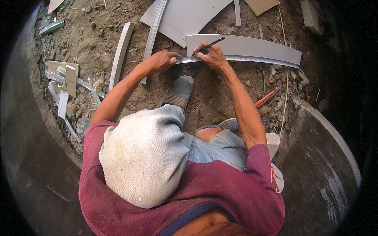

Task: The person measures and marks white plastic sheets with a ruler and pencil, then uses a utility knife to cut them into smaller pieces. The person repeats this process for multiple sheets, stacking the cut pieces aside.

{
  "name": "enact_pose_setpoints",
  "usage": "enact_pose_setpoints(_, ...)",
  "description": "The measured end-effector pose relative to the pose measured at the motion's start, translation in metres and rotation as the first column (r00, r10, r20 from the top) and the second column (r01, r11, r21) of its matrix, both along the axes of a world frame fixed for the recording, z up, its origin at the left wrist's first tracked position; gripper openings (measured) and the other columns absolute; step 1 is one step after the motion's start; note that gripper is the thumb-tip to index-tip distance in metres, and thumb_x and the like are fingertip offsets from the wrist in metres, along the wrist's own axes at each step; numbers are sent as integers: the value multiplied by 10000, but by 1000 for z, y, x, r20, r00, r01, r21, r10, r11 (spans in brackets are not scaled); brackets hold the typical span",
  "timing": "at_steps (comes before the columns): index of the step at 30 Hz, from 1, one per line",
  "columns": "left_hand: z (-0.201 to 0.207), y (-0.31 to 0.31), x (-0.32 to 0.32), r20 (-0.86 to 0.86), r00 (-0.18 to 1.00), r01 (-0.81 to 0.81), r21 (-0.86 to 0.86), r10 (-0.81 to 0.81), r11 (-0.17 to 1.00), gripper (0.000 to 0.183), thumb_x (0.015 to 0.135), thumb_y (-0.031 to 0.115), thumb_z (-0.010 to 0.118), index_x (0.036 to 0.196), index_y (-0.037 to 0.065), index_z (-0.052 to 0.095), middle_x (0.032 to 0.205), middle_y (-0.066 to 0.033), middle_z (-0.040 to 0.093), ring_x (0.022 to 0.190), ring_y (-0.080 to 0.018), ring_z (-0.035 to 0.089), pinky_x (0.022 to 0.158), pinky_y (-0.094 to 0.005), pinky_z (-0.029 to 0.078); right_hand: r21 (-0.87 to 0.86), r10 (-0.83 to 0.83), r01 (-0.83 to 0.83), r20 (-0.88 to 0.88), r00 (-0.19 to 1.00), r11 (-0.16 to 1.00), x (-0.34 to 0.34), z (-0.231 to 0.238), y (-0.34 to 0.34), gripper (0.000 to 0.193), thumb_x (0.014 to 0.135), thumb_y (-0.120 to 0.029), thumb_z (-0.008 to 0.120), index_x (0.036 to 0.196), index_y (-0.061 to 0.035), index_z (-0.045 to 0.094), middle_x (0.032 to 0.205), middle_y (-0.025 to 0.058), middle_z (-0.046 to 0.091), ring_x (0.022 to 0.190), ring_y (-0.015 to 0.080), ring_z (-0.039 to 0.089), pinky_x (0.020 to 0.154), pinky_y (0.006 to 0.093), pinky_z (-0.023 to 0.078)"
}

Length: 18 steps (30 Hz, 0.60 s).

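Right hand has a black pen pinched in its fingers for marking while left hand steadies the tape along the white panel, can't tell if gripping.

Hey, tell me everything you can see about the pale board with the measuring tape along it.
The pale board is a long, flat, grey-white panel with a plain face; its exact material is unclear. It lies in front of the person over the dirt ground, its length running left to right. Its long edges look curved, perhaps from the lens. The measuring tape runs along its near edge. At its left part is the right grip, holding a black pencil or pen.
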<state>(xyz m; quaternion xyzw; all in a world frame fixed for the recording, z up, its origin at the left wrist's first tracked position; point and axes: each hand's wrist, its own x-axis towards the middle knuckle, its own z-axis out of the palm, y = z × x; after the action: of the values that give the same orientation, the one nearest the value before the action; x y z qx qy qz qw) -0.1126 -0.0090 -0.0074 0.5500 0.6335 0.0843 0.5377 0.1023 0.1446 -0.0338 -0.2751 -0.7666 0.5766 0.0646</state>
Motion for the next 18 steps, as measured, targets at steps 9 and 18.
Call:
enact_pose_setpoints(9,0,-1,1,2,1000,-22,28,22,999,415,960,197,416,1307,61,598,1077,-254,649,1036,-391,604,953,-484,451,53,-15,14,8,1000,998,-2,6,-1,137,815,-119,662,936,-57,678,817,66,702,799,158,665,739,311,531)
enact_pose_setpoints(18,35,-28,19,-132,987,115,170,-94,979,490,981,271,472,1445,114,476,1138,-263,536,992,-455,527,957,-518,439,659,-115,7,120,986,752,35,29,103,220,896,-171,604,1096,-105,668,1008,123,624,946,330,675,808,457,538)
